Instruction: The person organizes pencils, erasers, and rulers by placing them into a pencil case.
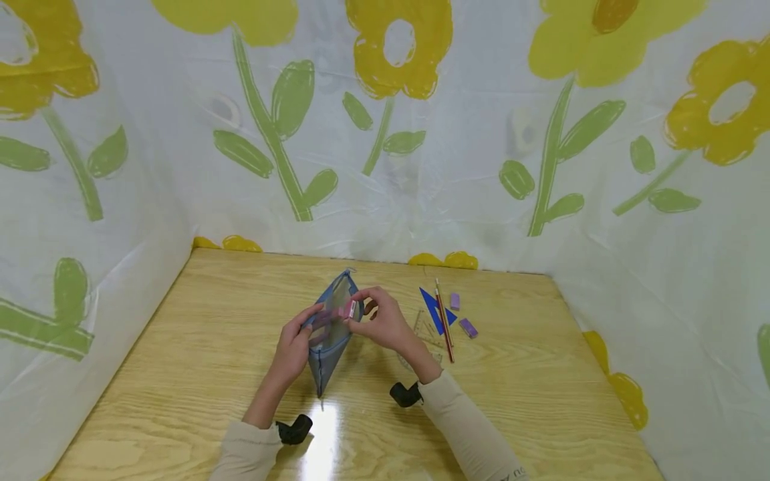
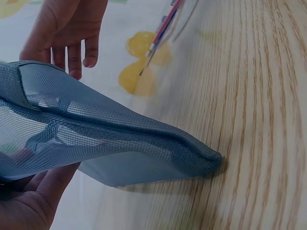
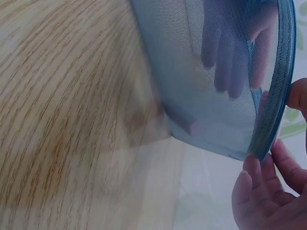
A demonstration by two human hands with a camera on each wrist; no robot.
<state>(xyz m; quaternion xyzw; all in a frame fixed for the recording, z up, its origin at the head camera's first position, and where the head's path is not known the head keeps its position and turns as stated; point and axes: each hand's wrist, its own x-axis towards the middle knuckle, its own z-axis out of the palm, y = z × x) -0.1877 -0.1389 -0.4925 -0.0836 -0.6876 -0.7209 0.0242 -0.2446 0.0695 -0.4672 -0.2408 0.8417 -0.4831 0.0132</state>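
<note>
A blue mesh zip pouch (image 1: 327, 364) stands over the table with its top spread apart. My left hand (image 1: 292, 349) holds the pouch from its left side; some of its fingers show through the mesh in the right wrist view. At the mouth, my right hand (image 1: 383, 321) pinches a small pink block (image 1: 346, 309) with a white face between thumb and fingertips. Its other fingers hang beside the pouch in the left wrist view. Through the mesh (image 3: 168, 62), a pinkish piece (image 3: 193, 127) shows low in the pouch in the right wrist view.
To the right on the wooden table (image 1: 511, 387) lie a blue set square (image 1: 432, 306), pencils (image 1: 444, 317), a clear set square (image 1: 426, 329) and two purple blocks (image 1: 454, 302). A clear protractor (image 1: 404, 361) is partly behind the right forearm. Flower-printed cloth (image 1: 457, 167) encloses the table.
</note>
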